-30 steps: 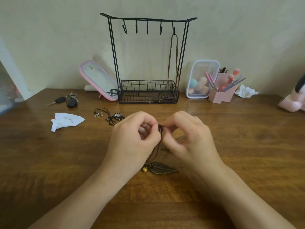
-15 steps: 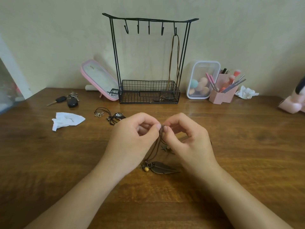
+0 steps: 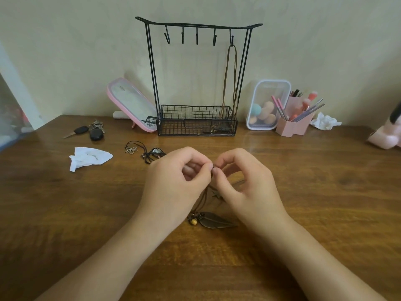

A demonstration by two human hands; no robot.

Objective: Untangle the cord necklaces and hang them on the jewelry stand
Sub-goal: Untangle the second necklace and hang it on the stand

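My left hand [image 3: 175, 185] and my right hand [image 3: 247, 185] meet at the table's middle, both pinching the brown cord of a necklace [image 3: 205, 197] between thumb and fingertips. Its bronze leaf pendant [image 3: 214, 220] and a small yellow bead [image 3: 194, 222] rest on the wood below my hands. A black cord tangle [image 3: 147, 152] with a flower charm lies to the left of my left hand. The black wire jewelry stand [image 3: 197, 83] stands at the back; one brown cord necklace [image 3: 231, 79] hangs from its rightmost hook into the basket.
A pink-framed mirror [image 3: 130, 105] leans left of the stand. Keys [image 3: 91, 131] and a white tissue [image 3: 89, 158] lie at the left. A clear box of sponges [image 3: 268, 104], a pink brush holder [image 3: 295, 120] and crumpled tissue [image 3: 325, 121] sit at the back right.
Both hands have lifted slightly and shifted their pinch on the cord; the leaf pendant stays on the table. Nothing else has moved.
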